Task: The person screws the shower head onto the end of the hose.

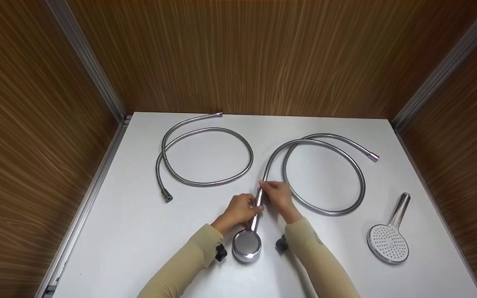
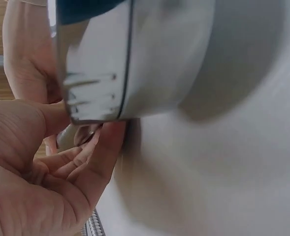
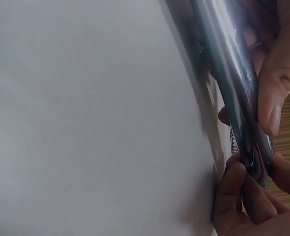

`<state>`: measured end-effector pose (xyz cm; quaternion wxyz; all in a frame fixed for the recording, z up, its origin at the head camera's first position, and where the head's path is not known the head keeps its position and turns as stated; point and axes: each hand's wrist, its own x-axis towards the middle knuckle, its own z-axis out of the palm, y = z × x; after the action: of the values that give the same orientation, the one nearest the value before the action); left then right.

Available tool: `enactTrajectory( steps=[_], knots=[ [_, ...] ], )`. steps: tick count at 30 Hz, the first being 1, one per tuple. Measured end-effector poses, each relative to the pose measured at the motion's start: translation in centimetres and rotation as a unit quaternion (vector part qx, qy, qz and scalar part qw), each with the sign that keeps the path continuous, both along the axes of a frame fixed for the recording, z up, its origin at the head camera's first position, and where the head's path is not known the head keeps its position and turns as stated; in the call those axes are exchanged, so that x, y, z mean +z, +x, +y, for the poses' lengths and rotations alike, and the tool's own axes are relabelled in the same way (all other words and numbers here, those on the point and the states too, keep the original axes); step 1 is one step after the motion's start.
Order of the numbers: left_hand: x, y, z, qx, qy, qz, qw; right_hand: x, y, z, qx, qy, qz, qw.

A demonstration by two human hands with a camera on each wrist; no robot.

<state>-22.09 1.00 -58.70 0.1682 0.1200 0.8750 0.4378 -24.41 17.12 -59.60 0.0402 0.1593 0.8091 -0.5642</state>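
A chrome shower head (image 1: 247, 244) lies with its round head toward me and its handle (image 3: 231, 64) pointing away. My left hand (image 1: 240, 210) grips this handle around its middle, thumb across the top. At the handle's far end, my right hand (image 1: 278, 193) pinches the joint where a grey shower hose (image 1: 358, 169) meets it. Fingers hide the joint, so I cannot tell how tightly the two fit. In the left wrist view the shower head's rim (image 2: 95, 88) covers part of both hands.
A second metal hose (image 1: 251, 155) lies coiled at the back left. Toward the right edge rests another shower head (image 1: 387, 244) with a white spray face. The right hose's free end (image 1: 373, 157) points to the right. Wood-grain panels (image 1: 238, 58) enclose the white table (image 1: 110, 231).
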Motion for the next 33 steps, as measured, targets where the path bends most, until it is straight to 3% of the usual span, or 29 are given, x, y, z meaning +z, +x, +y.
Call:
enactTrajectory(
  steps=[4,10,15,25,29,33],
  knots=[
    [0.0,0.0,0.1,-0.001,-0.019,0.027,0.9994,-0.2,0.0,0.1,0.000,0.009,0.008,0.9999],
    [0.1,0.1,0.2,0.001,-0.028,0.024,0.9993,-0.5,0.0,0.0,-0.008,-0.011,0.018,0.9997],
    [0.0,0.3,0.5,0.006,-0.043,0.046,0.9980,-0.6,0.0,0.0,-0.017,-0.016,0.024,0.9995],
    [0.3,0.5,0.1,0.026,-0.042,0.046,0.9977,-0.4,0.1,0.0,-0.017,0.065,0.028,0.9974],
    [1.1,0.0,-0.7,0.048,-0.024,0.032,0.9980,-0.3,0.2,0.0,-0.024,0.088,0.038,0.9951],
    [2.1,-0.8,-2.1,0.091,-0.042,0.057,0.9934,-0.2,0.2,-0.1,-0.025,0.100,0.042,0.9938]
  ],
)
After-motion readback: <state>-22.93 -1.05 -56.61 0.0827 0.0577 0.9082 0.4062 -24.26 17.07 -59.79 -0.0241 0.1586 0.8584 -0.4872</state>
